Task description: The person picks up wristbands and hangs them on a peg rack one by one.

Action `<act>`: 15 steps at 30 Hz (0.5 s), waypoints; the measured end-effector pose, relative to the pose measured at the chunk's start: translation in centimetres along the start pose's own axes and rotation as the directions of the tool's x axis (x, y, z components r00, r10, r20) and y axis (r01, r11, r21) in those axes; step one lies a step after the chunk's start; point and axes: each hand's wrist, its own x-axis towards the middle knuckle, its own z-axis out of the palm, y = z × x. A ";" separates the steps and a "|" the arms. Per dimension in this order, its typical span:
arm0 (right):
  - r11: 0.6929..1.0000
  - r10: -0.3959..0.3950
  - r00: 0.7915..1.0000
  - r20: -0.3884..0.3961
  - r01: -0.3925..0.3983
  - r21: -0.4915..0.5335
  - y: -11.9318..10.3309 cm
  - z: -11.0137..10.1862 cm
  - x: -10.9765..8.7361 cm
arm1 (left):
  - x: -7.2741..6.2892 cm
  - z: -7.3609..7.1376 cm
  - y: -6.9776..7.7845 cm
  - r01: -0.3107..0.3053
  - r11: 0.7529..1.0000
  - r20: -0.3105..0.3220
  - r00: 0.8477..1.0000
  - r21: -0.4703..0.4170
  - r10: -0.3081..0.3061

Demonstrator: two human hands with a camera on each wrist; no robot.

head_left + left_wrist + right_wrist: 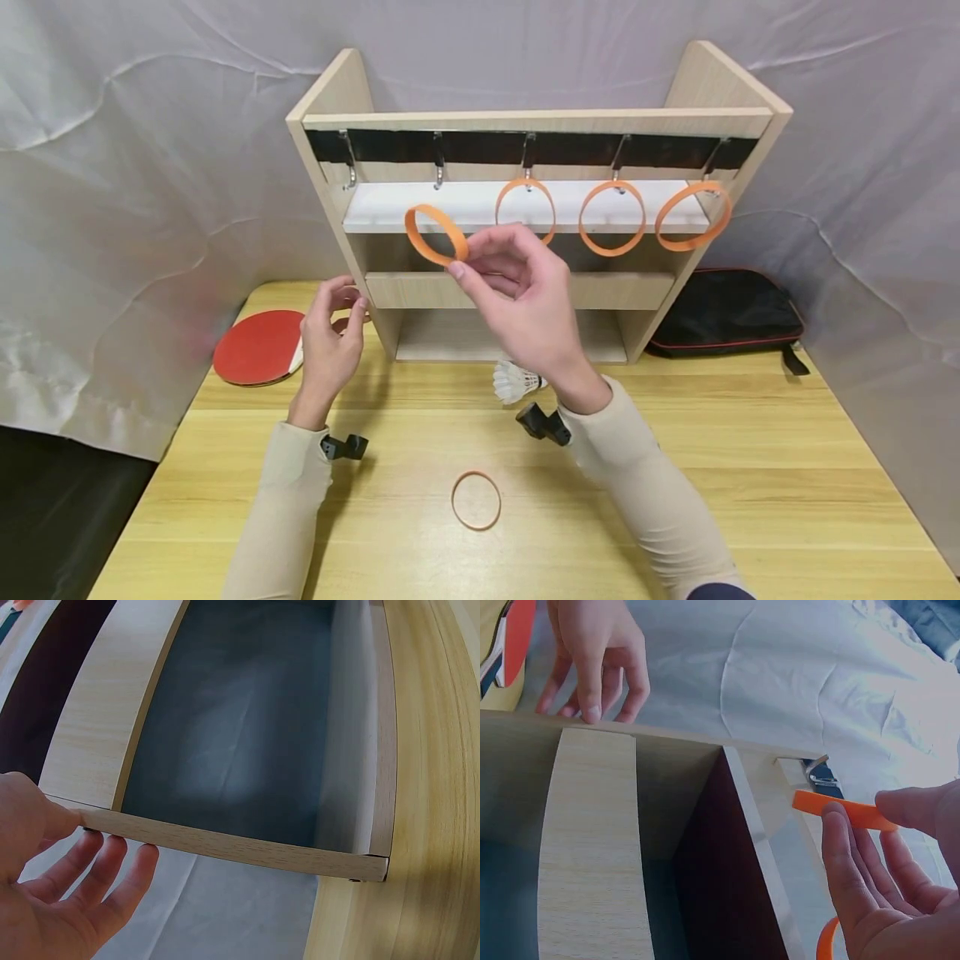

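My right hand pinches an orange ring-shaped band between thumb and fingertips, in front of the wooden rack. Behind it, two metal hooks at the rack's left, one of them a bare hook, carry nothing. Three similar orange bands hang from the other hooks, among them the rightmost band. With thumb on the front edge and fingers round the outer face, my left hand grips the rack's left side panel. Another thin orange band lies on the table.
A red table tennis paddle lies left of the rack, partly behind my left hand. At the rack's foot is a white shuttlecock, close to my right wrist. On the right sits a black case with red piping. Grey cloth hangs behind.
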 end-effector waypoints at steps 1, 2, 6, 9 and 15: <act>1.000 -0.006 1.000 -0.009 0.006 0.001 0.0 0.0 0.2 | 0.0 0.0 0.0 0.001 1.000 0.000 1.000 0.000 -0.001; 1.000 -0.010 1.000 -0.018 0.010 0.006 0.1 0.0 0.4 | 0.0 0.0 0.0 0.001 1.000 0.001 1.000 0.000 -0.001; 0.999 -0.021 0.999 -0.046 0.023 0.034 0.3 0.0 0.9 | 0.0 0.0 0.0 0.000 1.000 0.001 1.000 -0.001 0.000; 0.998 -0.025 0.998 -0.061 0.028 0.051 0.5 0.0 1.2 | 0.1 0.0 0.0 -0.002 1.000 -0.003 1.000 0.003 0.002; 0.997 -0.027 0.998 -0.062 0.031 0.071 0.5 0.0 1.3 | 0.0 0.0 -0.2 -0.002 1.000 0.000 1.000 0.007 0.002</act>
